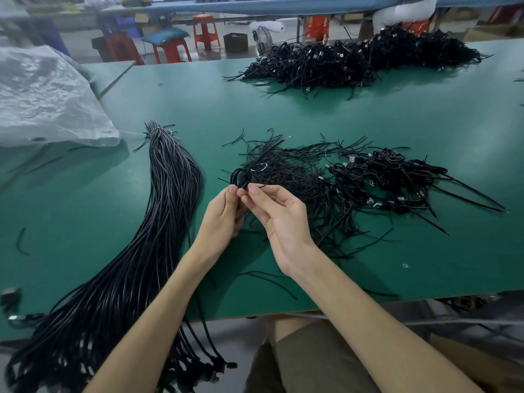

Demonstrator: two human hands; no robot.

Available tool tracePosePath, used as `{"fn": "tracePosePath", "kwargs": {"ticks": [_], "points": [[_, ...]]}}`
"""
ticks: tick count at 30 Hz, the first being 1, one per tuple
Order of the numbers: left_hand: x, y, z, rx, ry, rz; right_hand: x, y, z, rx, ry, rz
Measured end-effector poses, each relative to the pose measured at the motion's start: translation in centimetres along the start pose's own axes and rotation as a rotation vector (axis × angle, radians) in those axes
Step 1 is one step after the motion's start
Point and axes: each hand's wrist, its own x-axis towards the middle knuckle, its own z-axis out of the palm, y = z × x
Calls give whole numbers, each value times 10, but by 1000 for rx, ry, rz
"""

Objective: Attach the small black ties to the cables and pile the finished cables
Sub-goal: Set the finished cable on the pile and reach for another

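Note:
My left hand [224, 214] grips a coiled black cable [241, 175] just above the green table [283, 114]. My right hand [280, 214] pinches a thin black tie [258, 186] at the coil, thumb and forefinger together. A heap of loose black ties [286, 163] lies right behind my hands. To the right sits a small pile of coiled, tied cables [397, 177]. A long bundle of straight black cables [158, 222] runs down the table's left side and hangs over the front edge.
A large pile of black cables [354, 61] lies at the table's far side. A crumpled clear plastic bag [45, 97] covers the left. Stray ties [21, 242] dot the table. Orange stools [205, 31] stand beyond it.

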Motion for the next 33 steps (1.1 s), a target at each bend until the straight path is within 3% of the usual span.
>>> {"fn": "tracePosePath", "kwargs": {"ticks": [7, 12, 24, 33], "points": [[1, -4, -4, -49, -7, -46, 0, 4, -5, -97, 10, 32], [1, -4, -6, -157, -12, -90, 2, -3, -11, -390, -22, 19], [-3, 5, -16, -391, -480, -328, 6, -42, -15, -490, -233, 122], [-6, 6, -14, -299, -508, -381, -1, -48, -19, -800, -322, 127]]}}
